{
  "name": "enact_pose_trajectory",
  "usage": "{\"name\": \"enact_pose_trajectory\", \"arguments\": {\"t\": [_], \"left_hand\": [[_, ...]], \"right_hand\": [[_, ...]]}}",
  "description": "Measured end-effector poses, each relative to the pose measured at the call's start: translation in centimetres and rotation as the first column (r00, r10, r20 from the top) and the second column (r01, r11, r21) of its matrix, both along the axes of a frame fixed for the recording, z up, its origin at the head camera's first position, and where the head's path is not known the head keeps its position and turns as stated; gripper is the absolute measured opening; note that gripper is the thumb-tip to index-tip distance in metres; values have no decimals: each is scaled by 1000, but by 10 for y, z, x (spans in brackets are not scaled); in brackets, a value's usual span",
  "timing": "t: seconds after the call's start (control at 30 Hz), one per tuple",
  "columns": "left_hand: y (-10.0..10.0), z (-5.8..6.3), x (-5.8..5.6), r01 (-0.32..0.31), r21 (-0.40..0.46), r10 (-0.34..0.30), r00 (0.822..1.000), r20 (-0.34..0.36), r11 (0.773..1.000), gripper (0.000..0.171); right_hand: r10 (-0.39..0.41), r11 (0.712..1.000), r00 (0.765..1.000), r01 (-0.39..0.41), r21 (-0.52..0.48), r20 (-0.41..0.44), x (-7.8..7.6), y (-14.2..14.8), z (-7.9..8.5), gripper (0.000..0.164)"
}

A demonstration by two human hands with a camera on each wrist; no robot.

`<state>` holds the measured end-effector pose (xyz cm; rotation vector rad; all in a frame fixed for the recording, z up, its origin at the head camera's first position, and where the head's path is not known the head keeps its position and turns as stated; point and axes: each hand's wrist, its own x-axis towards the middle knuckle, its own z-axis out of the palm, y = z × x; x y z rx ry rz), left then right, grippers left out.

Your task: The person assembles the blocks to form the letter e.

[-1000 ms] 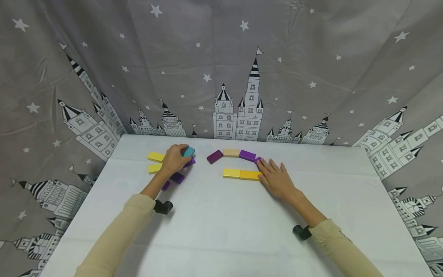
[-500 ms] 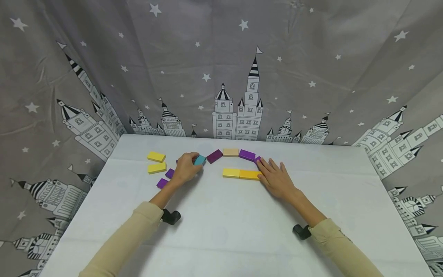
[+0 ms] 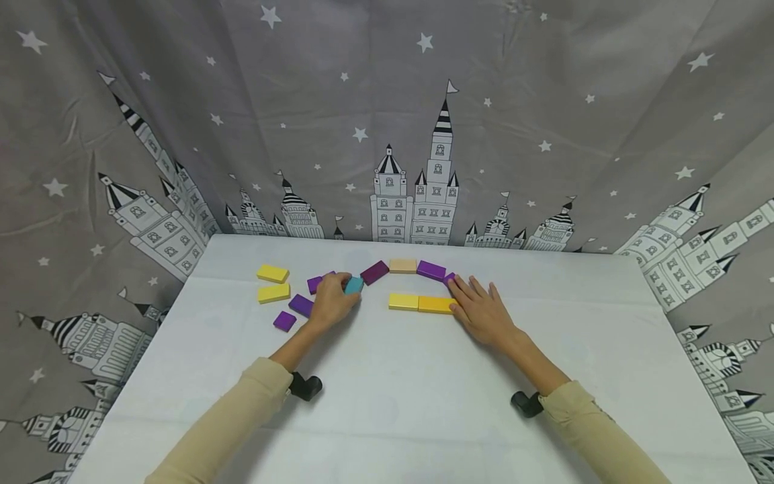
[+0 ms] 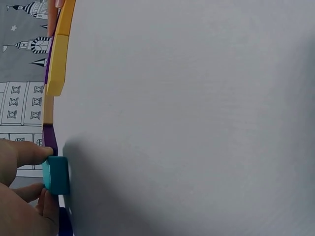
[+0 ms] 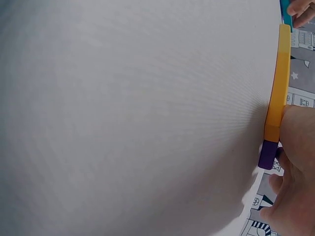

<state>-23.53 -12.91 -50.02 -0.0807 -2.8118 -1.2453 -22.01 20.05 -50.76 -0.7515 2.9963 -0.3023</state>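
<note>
My left hand (image 3: 331,302) pinches a teal block (image 3: 354,286) between thumb and fingers, low at the table. That block is close by a dark purple block (image 3: 375,272), the left end of a curved row. A tan block (image 3: 403,266) and a purple block (image 3: 432,270) continue the curve. My right hand (image 3: 482,312) lies with fingers extended, fingertips at another purple block (image 3: 449,277) that they partly cover. Its thumb touches an orange block (image 3: 434,305), which sits end to end with a yellow block (image 3: 403,301). In the right wrist view, a purple block (image 5: 267,155) adjoins the orange one.
Two loose yellow blocks, one farther back (image 3: 273,273) and one nearer (image 3: 274,293), lie at the left. Several purple blocks (image 3: 301,305) are scattered beside my left hand, some partly hidden. A grey curtain (image 3: 363,101) hangs behind the white table (image 3: 387,403).
My left hand has carried the teal block rightward and toward me, up to the dark purple block, uncovering loose purple blocks. My right hand has stayed in place.
</note>
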Motion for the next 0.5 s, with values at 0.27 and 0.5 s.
{"name": "enact_pose_trajectory", "arguments": {"t": [0.27,0.5], "left_hand": [[4,-4,2,-10,23,10,1000,0,1000,49],[7,-4,2,-31,17,31,999,38,999,49]], "right_hand": [[1,1000,1000,-1,1,-2,0,0,0,57],[-2,1000,1000,2,6,8,0,0,1,57]]}}
